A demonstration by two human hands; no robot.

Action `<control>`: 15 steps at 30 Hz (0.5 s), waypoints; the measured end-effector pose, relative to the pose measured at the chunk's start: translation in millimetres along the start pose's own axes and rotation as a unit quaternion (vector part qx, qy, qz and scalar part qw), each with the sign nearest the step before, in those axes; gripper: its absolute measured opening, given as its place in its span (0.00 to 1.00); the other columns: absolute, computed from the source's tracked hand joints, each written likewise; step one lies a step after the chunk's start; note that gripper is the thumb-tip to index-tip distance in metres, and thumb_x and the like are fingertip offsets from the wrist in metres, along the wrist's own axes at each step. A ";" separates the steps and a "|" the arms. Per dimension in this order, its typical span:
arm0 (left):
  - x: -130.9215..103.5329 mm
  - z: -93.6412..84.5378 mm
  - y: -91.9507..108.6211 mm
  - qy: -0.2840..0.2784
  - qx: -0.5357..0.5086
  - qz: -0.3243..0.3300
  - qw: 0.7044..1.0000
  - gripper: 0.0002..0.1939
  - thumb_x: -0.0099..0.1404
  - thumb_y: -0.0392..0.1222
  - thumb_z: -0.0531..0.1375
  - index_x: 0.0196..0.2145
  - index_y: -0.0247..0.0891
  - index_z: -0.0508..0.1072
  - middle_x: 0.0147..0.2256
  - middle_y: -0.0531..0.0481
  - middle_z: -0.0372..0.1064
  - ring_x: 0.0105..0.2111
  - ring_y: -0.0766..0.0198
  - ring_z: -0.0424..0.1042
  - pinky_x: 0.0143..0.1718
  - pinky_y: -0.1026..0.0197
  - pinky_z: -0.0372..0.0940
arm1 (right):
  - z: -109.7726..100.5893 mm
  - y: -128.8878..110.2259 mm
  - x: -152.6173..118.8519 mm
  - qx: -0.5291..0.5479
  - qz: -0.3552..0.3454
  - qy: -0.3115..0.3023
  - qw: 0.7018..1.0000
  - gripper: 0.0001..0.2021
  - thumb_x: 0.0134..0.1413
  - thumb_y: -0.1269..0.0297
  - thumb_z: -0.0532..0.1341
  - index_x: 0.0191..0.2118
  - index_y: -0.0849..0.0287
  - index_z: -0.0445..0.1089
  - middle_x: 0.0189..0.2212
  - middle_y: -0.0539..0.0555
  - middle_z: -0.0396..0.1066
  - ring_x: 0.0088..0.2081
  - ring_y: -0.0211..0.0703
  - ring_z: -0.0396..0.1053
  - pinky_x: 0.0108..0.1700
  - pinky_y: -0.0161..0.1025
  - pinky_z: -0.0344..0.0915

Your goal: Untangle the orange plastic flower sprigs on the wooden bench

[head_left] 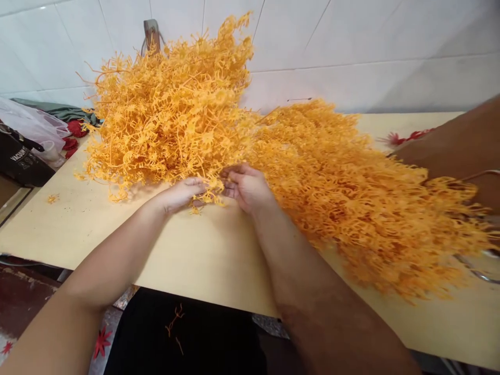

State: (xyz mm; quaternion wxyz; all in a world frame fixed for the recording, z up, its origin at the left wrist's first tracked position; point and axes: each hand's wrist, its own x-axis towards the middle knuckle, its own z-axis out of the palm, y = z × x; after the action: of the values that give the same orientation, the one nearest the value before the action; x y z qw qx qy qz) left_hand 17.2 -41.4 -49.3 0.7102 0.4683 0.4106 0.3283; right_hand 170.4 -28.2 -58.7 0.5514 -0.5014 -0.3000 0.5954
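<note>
An orange-yellow plastic flower sprig (213,195) lies between my two hands, just above the table's surface. My left hand (183,194) is closed on its left side, thumb on top. My right hand (250,188) has its fingers curled in and pinched at the sprig's right side; the fingertips are partly hidden. Right behind the hands rises a tall, tangled heap of orange flower sprigs (167,120). A second pile of orange sprigs (351,198) spreads to the right, past my right forearm.
The pale wooden table (211,250) meets a tiled wall (351,36). On the left are a clear plastic bag (33,122), red flowers (72,138) and a black box (23,159). A brown object (449,140) stands at right. Loose orange bits (174,323) lie on the black lap.
</note>
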 end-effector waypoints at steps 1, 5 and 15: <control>2.2 -1.1 0.2 0.018 -0.009 0.000 1.000 0.12 0.46 0.39 0.67 0.27 0.32 0.71 0.24 0.55 0.69 0.26 0.73 0.67 0.29 0.69 0.60 | -0.3 -1.1 -2.0 -0.003 0.002 -0.021 1.000 0.08 0.39 0.77 0.56 0.28 0.59 0.59 0.22 0.46 0.64 0.19 0.28 0.60 0.21 0.29 0.60; 5.4 -4.5 2.5 0.036 -0.011 -0.009 0.999 0.02 0.53 0.31 0.61 0.27 0.31 0.70 0.24 0.53 0.68 0.24 0.73 0.66 0.30 0.67 0.60 | -1.9 -6.3 -6.1 -0.006 -0.008 -0.067 0.998 0.05 0.41 0.75 0.56 0.27 0.60 0.59 0.18 0.45 0.57 0.17 0.26 0.52 0.18 0.27 0.47; 8.0 -1.7 -3.4 -0.010 -0.006 0.038 0.999 0.07 0.54 0.32 0.61 0.22 0.31 0.66 0.19 0.55 0.62 0.19 0.75 0.61 0.23 0.68 0.55 | 8.0 -10.1 -31.1 -0.288 -0.105 -0.187 0.934 0.16 0.51 0.59 0.58 0.18 0.60 0.58 0.14 0.44 0.51 0.18 0.27 0.48 0.20 0.31 0.45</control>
State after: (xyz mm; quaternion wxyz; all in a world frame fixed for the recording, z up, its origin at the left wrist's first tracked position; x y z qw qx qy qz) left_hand 19.5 -35.1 -55.0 0.7043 0.4825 0.3829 0.3528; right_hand 163.1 -54.3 -38.7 0.3770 -0.4841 -0.6067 0.5054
